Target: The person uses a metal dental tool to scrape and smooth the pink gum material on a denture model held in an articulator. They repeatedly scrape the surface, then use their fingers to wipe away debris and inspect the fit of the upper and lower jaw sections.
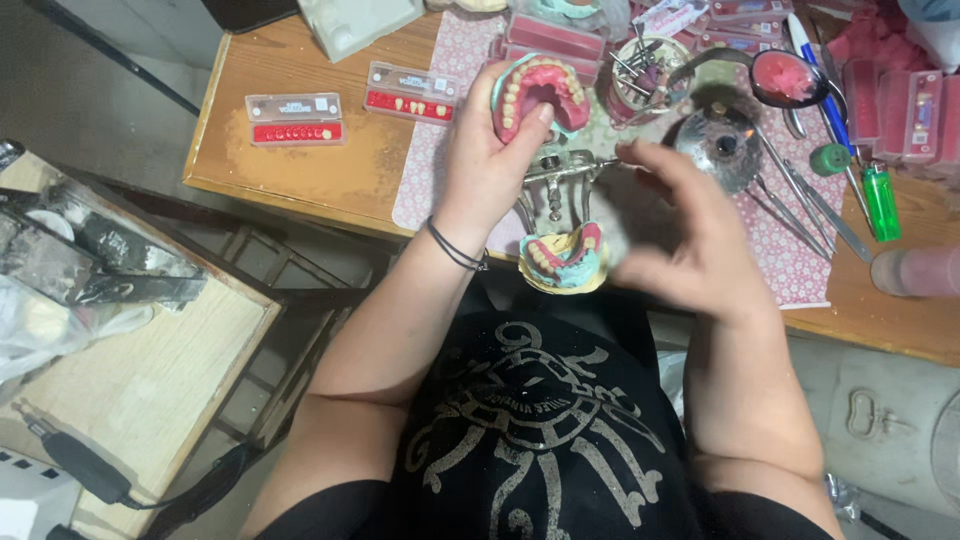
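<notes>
I see two clear tooth-card boxes (295,118) near desk's left edge. Left hand (490,160) grips upper denture model (538,92), thumb pressed on pink wax, fingers curled behind. Metal articulator (556,178) sits below it; lower denture model (565,257) hangs past desk's near edge. Right hand (690,230) blurred, fingers loosely curled beside lower model, pinching nothing I can make out. Green lighter (880,200) toward right edge.

Two flat tooth-card boxes (296,119), a green lighter (881,200), and perhaps a blurred pink jar (915,271).
</notes>
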